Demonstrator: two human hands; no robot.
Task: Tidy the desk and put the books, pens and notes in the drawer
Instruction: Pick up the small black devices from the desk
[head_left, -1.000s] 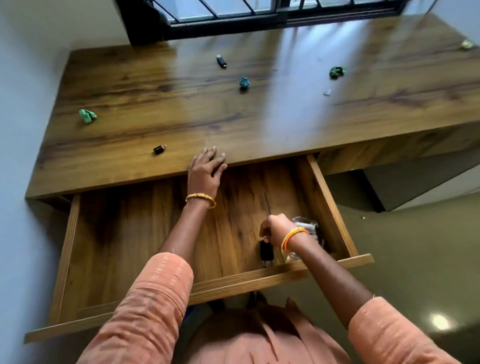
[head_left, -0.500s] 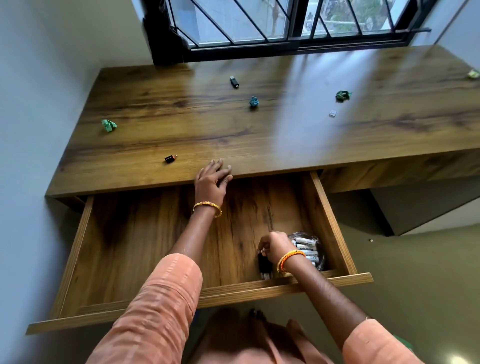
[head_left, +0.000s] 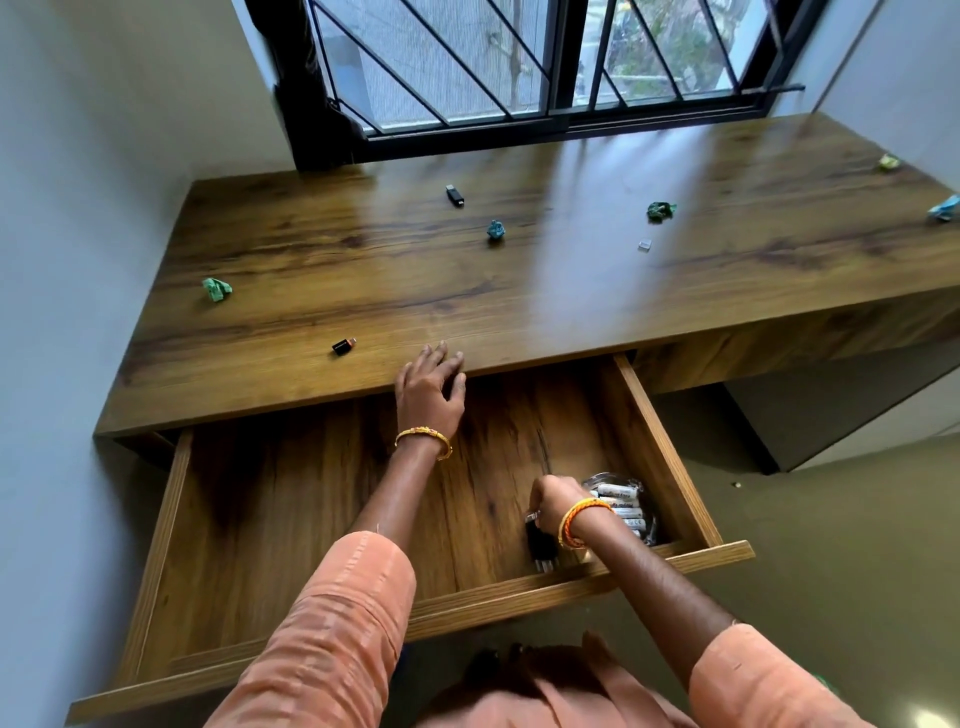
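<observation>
Desk; drawer, R hand inside

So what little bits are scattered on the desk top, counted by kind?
Crumpled paper balls: 5
Small black sticks: 2
Small clear piece: 1
Total: 8

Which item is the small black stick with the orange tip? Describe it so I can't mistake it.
Start at the wooden desk under the window and go to its front left area, just left of the left hand resting on the edge. The black stick with the orange tip lies there alone; the other black stick sits far back near the window and shows no orange.
</observation>
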